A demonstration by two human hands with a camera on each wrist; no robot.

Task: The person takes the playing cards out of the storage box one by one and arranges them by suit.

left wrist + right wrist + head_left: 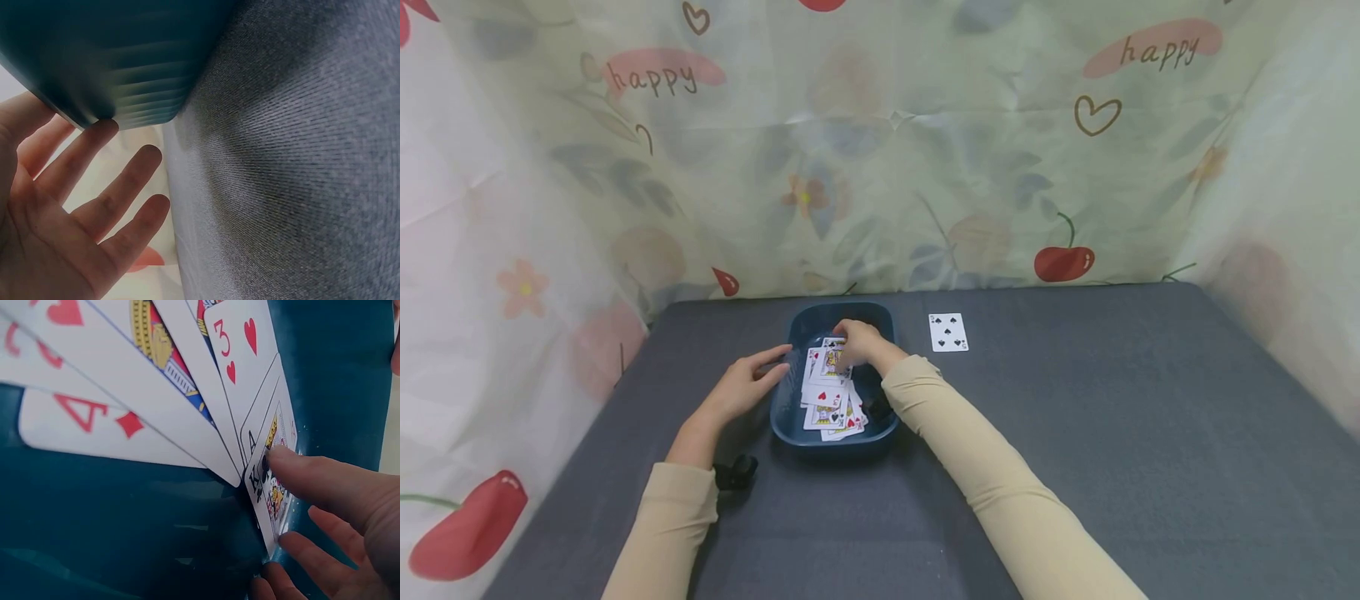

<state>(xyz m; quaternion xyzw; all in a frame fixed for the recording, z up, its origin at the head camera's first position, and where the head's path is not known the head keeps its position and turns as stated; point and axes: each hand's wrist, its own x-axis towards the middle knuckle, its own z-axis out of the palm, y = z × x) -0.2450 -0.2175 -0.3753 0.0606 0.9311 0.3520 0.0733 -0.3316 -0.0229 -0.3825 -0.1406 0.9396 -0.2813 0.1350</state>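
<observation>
The left hand (741, 387) is spread, fingertips at the left rim of the blue tray (781, 408). Inside the tray, the right hand (861, 342) appears to pinch the king of clubs (275, 503) beside other cards (826, 396); its fingertips are partly hidden. One face-up card (949, 332) lies right of the tray.

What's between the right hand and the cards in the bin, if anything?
Nothing visible: the right hand is already inside the bin, thumb on the king of clubs. The left hand is at the bin's left side, not over the cards.
</observation>
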